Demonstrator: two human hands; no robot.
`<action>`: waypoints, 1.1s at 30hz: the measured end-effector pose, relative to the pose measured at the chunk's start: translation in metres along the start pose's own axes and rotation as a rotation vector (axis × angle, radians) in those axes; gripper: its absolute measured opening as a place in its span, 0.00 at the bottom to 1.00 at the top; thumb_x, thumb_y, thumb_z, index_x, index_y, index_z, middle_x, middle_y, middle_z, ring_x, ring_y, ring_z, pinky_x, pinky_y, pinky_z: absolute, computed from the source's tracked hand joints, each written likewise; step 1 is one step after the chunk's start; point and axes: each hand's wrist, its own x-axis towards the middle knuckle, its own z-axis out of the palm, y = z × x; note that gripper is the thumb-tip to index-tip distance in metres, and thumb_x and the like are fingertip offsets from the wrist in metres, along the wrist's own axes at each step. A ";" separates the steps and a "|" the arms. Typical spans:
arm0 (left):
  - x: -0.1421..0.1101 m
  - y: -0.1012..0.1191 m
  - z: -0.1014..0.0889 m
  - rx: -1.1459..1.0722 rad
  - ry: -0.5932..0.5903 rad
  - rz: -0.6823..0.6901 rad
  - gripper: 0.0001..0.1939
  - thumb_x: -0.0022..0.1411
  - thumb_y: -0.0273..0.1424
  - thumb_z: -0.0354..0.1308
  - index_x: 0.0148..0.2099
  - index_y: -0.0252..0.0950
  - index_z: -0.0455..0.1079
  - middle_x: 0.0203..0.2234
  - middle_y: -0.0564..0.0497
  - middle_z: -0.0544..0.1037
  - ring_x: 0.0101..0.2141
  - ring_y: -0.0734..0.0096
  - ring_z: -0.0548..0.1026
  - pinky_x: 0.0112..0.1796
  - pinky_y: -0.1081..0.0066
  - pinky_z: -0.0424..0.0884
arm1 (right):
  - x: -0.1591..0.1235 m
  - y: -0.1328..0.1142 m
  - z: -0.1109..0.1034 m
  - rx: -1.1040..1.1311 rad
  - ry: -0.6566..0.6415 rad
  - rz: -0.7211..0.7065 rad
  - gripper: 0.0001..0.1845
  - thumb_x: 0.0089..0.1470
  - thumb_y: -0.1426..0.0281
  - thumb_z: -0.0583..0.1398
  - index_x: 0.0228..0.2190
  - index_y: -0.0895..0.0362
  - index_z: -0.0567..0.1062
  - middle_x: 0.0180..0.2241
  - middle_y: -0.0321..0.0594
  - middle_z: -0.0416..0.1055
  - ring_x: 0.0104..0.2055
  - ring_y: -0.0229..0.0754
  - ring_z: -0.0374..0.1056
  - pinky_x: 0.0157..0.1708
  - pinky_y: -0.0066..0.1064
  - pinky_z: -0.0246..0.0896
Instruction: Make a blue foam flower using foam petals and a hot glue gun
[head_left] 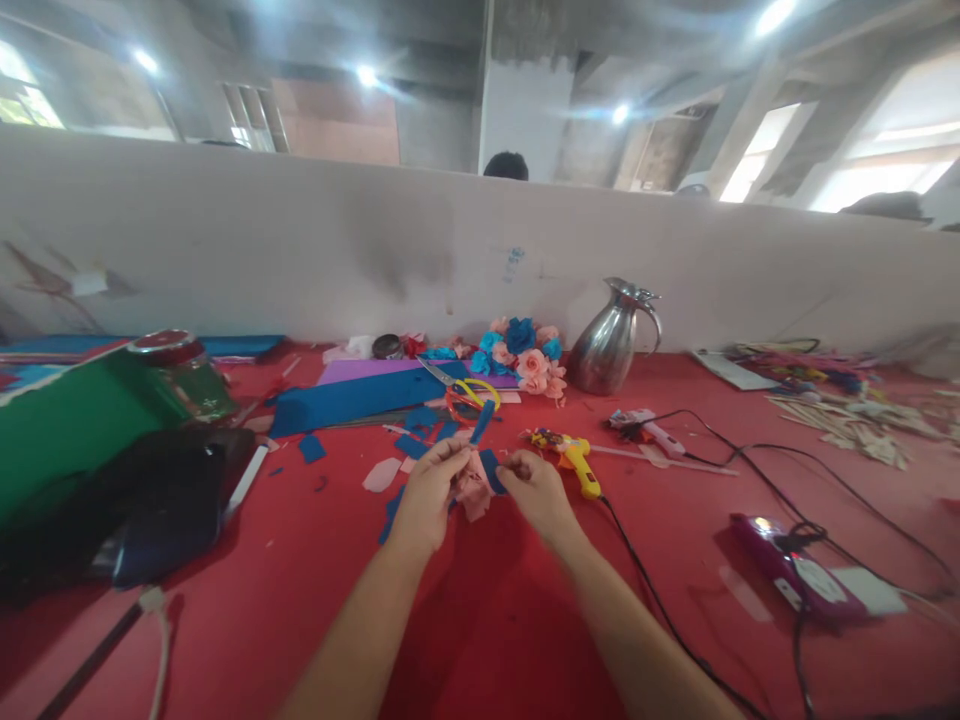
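My left hand (433,490) is closed on a pink crepe-paper flower (474,492), with a narrow blue paper strip (483,422) sticking up above its fingertips. Whether the strip is joined to the flower I cannot tell. Between the thumb and fingers of my right hand (536,492) is a small blue paper piece (491,470), held against the flower's right side. Blue scraps (312,448) and a pink petal-shaped piece (382,475) lie left of my hands. Just beyond them are scissors with yellow handles (478,392). A yellow glue gun (581,465) rests to the right.
Pink and blue paper flowers (525,355) stand at the back beside a metal jug (611,340). A second glue gun (656,432), black cables and a purple power box (795,580) occupy the right. A glass jar (184,375) and black bag (165,500) are left.
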 end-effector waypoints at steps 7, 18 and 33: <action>-0.002 -0.003 0.003 0.086 -0.033 -0.008 0.09 0.46 0.32 0.63 0.30 0.35 0.69 0.17 0.58 0.66 0.17 0.82 0.59 0.21 0.77 0.54 | 0.000 -0.013 -0.009 0.694 -0.043 0.275 0.11 0.35 0.66 0.67 0.24 0.58 0.77 0.21 0.33 0.71 0.23 0.34 0.63 0.24 0.25 0.58; -0.005 -0.008 0.010 0.303 -0.073 0.092 0.08 0.50 0.34 0.60 0.32 0.36 0.69 0.19 0.57 0.67 0.20 0.79 0.62 0.24 0.77 0.57 | 0.002 -0.013 -0.013 0.699 0.000 0.293 0.10 0.33 0.67 0.68 0.20 0.61 0.79 0.18 0.33 0.71 0.19 0.30 0.58 0.23 0.25 0.52; -0.005 -0.006 0.012 0.648 -0.010 0.351 0.06 0.54 0.33 0.56 0.32 0.36 0.71 0.26 0.52 0.75 0.29 0.70 0.72 0.34 0.72 0.66 | 0.005 -0.008 -0.015 1.030 -0.202 0.568 0.07 0.40 0.73 0.68 0.21 0.61 0.74 0.17 0.33 0.69 0.19 0.30 0.61 0.19 0.22 0.54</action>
